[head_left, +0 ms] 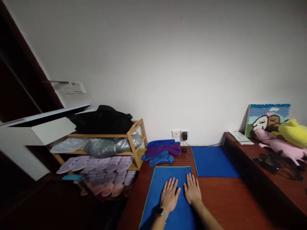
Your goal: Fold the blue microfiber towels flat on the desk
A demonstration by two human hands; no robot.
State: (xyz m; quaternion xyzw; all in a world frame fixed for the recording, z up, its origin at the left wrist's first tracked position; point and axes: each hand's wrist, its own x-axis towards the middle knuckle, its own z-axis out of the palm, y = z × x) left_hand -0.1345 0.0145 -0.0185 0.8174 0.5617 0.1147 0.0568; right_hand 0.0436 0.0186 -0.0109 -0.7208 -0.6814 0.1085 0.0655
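A blue towel [158,191] with a green edge lies spread flat on the reddish-brown wooden table [227,201]. On its middle rests my left hand [169,196], palm down with the fingers stretched out; a watch is on that wrist. My right hand [192,190] lies flat at the towel's right edge, fingers extended and partly over the bare wood. Neither hand grips anything. Behind and to the right, a second blue towel [213,161] is laid flat. Crumpled blue and purple cloths [163,151] are heaped at the back left of the table.
A wooden rack [135,150] with lilac slippers [105,164], plastic-wrapped bundles and a black bag [103,119] stands left. A plug [184,136] sits in the wall, its cable running right. The raised right ledge holds a pink plush toy [280,147], a yellow one and a picture [266,119].
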